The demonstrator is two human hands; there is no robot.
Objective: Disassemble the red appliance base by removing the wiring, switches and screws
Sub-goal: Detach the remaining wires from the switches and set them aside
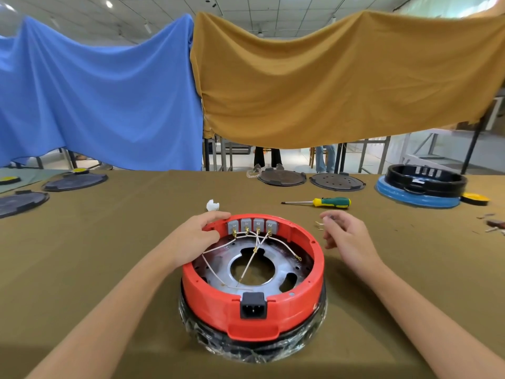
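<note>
Head view: red appliance base [252, 305] sits upside down on the olive-covered table [109, 255], dead centre, just in front of the person, power socket [253, 305] on the near wall. Four grey switches [252, 226] line the far inner wall in a left-to-right row, white wires [246, 258] still clipped to their terminals and fanning back toward the person over the metal plate [262, 269].

Left hand [196, 236] grips the far-left rim, fingers curled over the top edge, thumb inside, touching the base right beside the leftmost switch. Right hand [345, 236] hangs off the base to its right, not touching it, fingers loosely curled; fingertips seem to pinch something small and dark, too small to identify. A small brass terminal [319, 225] lies on the cloth just beside that hand.

Screwdriver [319, 202] lies beyond the right hand, long axis left-right, tip pointing left, handle nearer the right side. Judgement: the right hand is the free one and the nearer to the tool; the left is nearer the switch row but busy steadying. Wiring still mostly attached, so early in the job.
</note>
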